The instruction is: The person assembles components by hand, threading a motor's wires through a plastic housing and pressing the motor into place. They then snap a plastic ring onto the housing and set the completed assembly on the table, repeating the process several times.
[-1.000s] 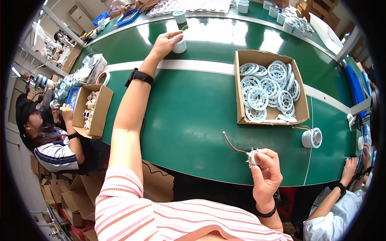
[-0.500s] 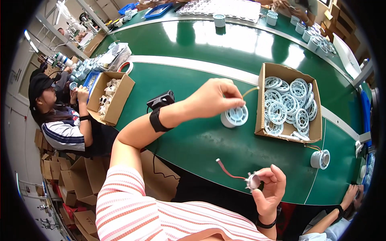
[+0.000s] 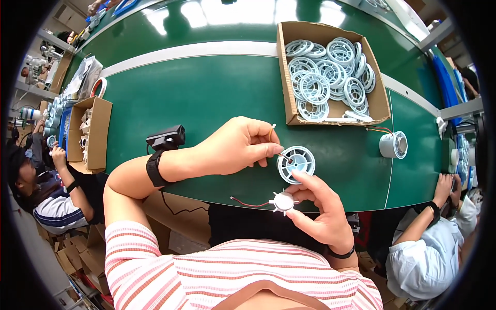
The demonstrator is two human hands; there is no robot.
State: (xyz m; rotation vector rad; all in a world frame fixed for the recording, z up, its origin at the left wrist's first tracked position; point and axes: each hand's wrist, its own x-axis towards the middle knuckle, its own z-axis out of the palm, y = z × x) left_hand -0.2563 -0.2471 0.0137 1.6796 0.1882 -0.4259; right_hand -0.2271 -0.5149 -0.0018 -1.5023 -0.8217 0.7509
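My left hand point(image 3: 240, 146) pinches a thin brownish-yellow wire point(image 3: 272, 132) with a small pale end. That wire seems to run to a light-blue round housing point(image 3: 308, 161), whose spoked top faces up at the left fingertips. Between the thumb and fingers of my right hand point(image 3: 324, 211) is a small white round part with prongs point(image 3: 283, 201), close to the table's front edge. From it a red lead point(image 3: 250, 204) stretches left and ends in a tiny connector. The right index fingertip overlaps the housing's near side; whether it touches is unclear.
Behind the housing stands a cardboard box point(image 3: 282, 77) of light-blue spoked rings. Another wired housing point(image 3: 393, 145) lies to the right. A black device point(image 3: 166, 137) sits by my left wrist, and a carton of white parts point(image 3: 103, 129) farther left. People work on both sides.
My view has shifted. The left hand has moved from above the housing to its left side, now on the wire. My right hand has brought the pronged part close to the housing.
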